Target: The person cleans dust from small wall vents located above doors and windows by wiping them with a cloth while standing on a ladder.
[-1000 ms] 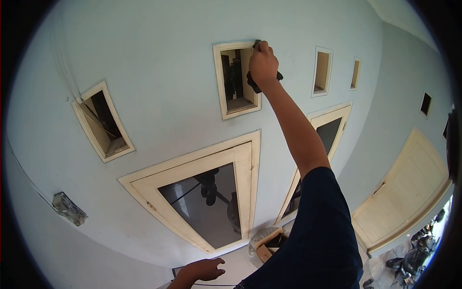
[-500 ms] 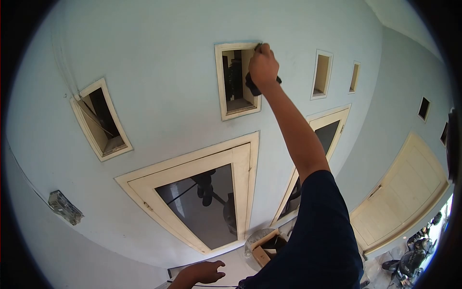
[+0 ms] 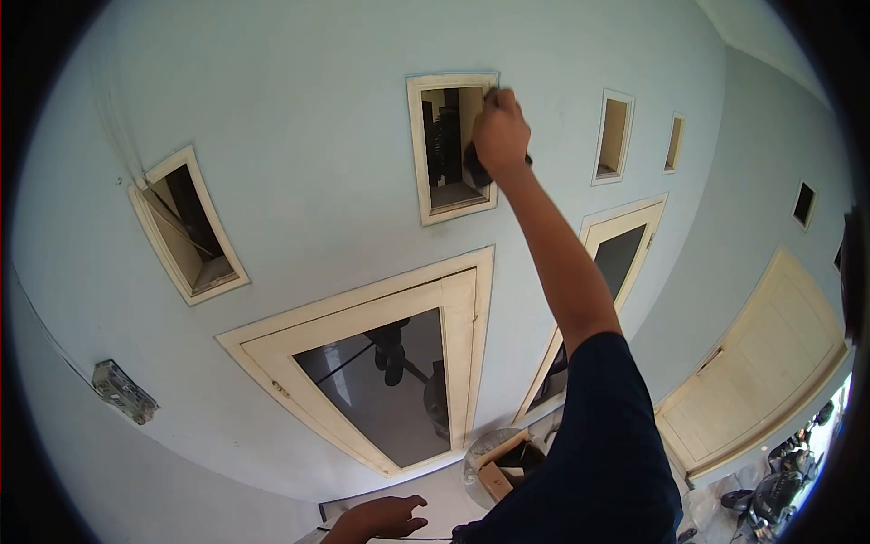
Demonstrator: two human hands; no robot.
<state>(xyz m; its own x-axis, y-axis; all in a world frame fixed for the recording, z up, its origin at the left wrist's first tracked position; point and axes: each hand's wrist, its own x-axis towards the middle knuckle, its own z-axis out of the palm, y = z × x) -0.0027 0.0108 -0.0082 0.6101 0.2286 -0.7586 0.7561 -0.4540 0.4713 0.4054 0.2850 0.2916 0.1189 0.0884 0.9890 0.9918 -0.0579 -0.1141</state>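
Brush, or some dark tool like it, (image 3: pixel 478 168) sits clamped in my right hand (image 3: pixel 500 134), fingers wrapped tight around it, its tip hidden where it meets the top right corner of the vent frame (image 3: pixel 451 150), high on the blue wall (image 3: pixel 299 136). I judge the step to be working along that cream edge. Next I would need a steady wrist to keep on the line. My left hand (image 3: pixel 381 519) rests low, fingers loosely spread, on a ledge above the window (image 3: pixel 381 381).

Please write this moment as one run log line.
right hand: grips dark tool at vent frame corner | left hand: low, open
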